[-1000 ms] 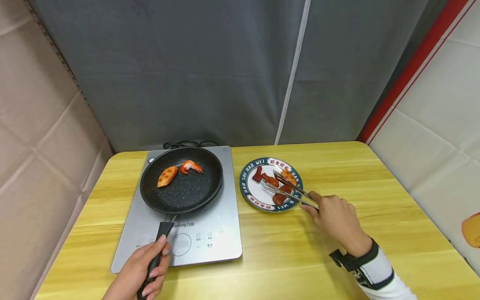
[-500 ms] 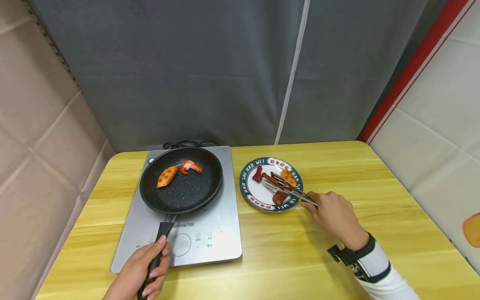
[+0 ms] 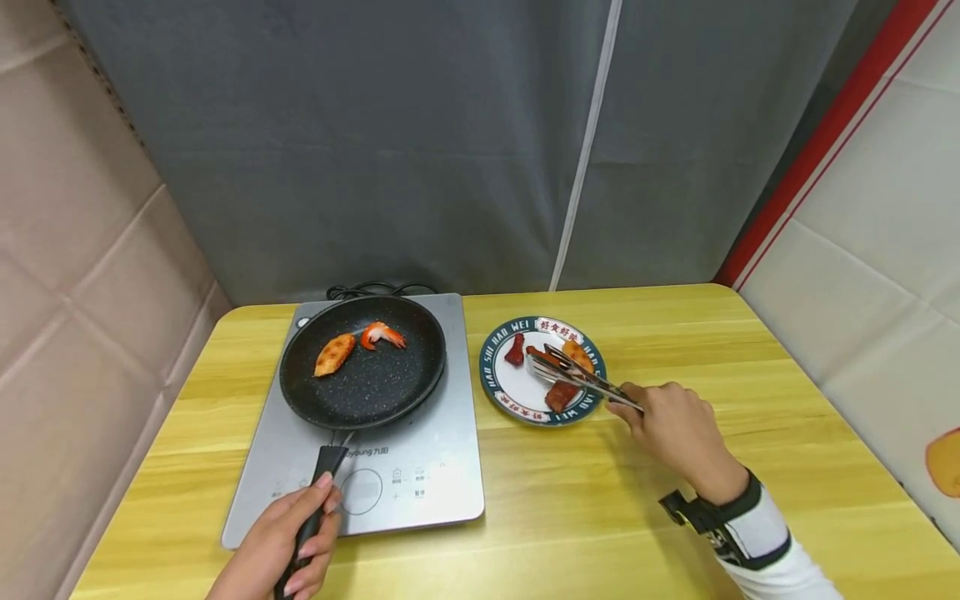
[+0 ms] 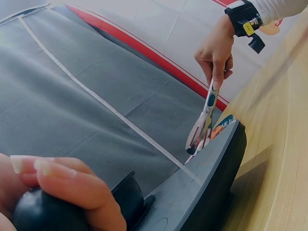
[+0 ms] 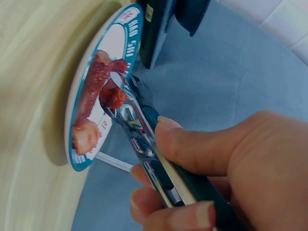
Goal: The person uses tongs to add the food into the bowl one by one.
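Note:
My left hand (image 3: 279,533) grips the black handle (image 3: 330,458) of a frying pan (image 3: 367,387), which sits on an induction cooktop (image 3: 450,492). In the pan lie a golden-brown oval piece (image 3: 334,355) and a shrimp (image 3: 384,334). My right hand (image 3: 678,437) holds metal tongs (image 5: 144,151), thumb on one side and fingers on the other. Their tips close around a reddish-brown food piece (image 5: 114,94) over a plate (image 3: 489,367); whether it touches the plate I cannot tell. A small red piece (image 3: 515,350), a brown chunk (image 3: 561,395) and a golden piece (image 3: 576,353) lie there too.
The wooden table (image 3: 547,517) carries the cooktop at left and the plate right of it. A black cable (image 3: 375,287) lies behind the cooktop. Grey fabric (image 3: 375,150) stands at the back, with padded panels (image 3: 90,292) on the left.
The tongs' arms have come together on the food piece, which has shifted slightly on the plate side. My right hand has moved only a little. The left hand and pan stay put.

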The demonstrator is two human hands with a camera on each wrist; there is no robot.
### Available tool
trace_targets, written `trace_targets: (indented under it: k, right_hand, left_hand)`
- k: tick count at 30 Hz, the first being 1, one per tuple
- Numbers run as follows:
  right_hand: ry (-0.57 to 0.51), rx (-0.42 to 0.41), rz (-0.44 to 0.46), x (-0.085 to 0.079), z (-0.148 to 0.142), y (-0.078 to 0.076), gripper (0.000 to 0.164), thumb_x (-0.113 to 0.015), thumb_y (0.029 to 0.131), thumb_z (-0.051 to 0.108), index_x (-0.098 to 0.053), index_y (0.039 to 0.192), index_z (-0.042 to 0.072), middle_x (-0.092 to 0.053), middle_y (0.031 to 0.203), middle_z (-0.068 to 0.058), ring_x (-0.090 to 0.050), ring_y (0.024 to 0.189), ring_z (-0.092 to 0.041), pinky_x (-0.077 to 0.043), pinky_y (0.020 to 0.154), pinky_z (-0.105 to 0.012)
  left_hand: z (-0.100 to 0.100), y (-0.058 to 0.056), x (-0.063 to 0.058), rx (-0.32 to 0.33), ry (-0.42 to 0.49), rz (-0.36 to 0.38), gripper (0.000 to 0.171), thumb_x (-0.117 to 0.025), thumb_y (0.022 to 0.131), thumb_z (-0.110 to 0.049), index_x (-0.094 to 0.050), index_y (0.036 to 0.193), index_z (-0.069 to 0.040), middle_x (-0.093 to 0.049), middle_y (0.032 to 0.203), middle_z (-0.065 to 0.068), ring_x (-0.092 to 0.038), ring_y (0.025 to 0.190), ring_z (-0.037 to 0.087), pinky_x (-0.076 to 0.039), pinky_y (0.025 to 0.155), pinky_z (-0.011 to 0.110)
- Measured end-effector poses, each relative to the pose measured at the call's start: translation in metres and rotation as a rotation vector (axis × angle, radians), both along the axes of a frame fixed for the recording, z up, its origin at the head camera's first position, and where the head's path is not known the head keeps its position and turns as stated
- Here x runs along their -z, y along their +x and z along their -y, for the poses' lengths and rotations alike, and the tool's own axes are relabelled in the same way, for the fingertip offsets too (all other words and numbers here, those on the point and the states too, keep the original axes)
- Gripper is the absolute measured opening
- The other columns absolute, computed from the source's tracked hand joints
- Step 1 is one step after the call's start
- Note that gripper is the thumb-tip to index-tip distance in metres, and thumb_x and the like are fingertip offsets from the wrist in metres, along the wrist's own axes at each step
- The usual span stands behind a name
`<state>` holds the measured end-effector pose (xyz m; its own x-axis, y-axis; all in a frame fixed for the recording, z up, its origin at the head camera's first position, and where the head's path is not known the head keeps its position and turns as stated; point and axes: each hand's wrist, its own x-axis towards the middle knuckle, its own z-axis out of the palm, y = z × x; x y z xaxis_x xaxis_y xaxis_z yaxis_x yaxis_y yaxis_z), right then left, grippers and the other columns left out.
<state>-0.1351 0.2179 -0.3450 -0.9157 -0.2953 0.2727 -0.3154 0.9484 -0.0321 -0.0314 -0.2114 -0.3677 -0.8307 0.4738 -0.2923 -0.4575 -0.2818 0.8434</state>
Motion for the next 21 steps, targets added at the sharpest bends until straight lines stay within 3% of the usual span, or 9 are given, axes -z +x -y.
trace_targets:
  k: [4,10,21]
  right_hand:
    - [-0.002,-0.024,-0.034,-0.006,-0.001,0.000,0.029,-0.065,0.084,0.036,-0.070,0.094,0.010,-0.036,0.047,0.002,-0.034,0.041,-0.014,-0.024,0.031,-0.028]
    - [-0.013,-0.064,-0.043,-0.015,0.004,0.000,0.029,-0.063,0.085,0.037,-0.069,0.094,0.010,-0.033,0.047,0.004,-0.030,0.039,-0.011,-0.019,0.032,-0.025]
    - [-0.096,-0.105,-0.054,-0.043,0.038,0.000,0.031,-0.064,0.085,0.038,-0.070,0.100,0.012,-0.033,0.047,0.005,-0.032,0.041,-0.011,-0.022,0.034,-0.026]
  left_hand:
    - [0.000,0.000,0.000,-0.002,0.006,-0.006,0.032,-0.028,0.103,-0.036,-0.041,0.090,-0.010,-0.035,0.058,-0.006,-0.031,0.040,0.009,-0.005,0.038,0.044]
    - [-0.001,0.000,0.000,-0.004,0.000,-0.017,0.032,-0.027,0.103,-0.036,-0.041,0.089,-0.010,-0.034,0.058,-0.007,-0.031,0.039,0.009,-0.005,0.037,0.045]
    - [-0.001,0.002,-0.002,-0.029,-0.037,0.013,0.033,-0.031,0.102,-0.038,-0.040,0.090,-0.009,-0.034,0.058,-0.006,-0.032,0.039,0.009,-0.005,0.039,0.045]
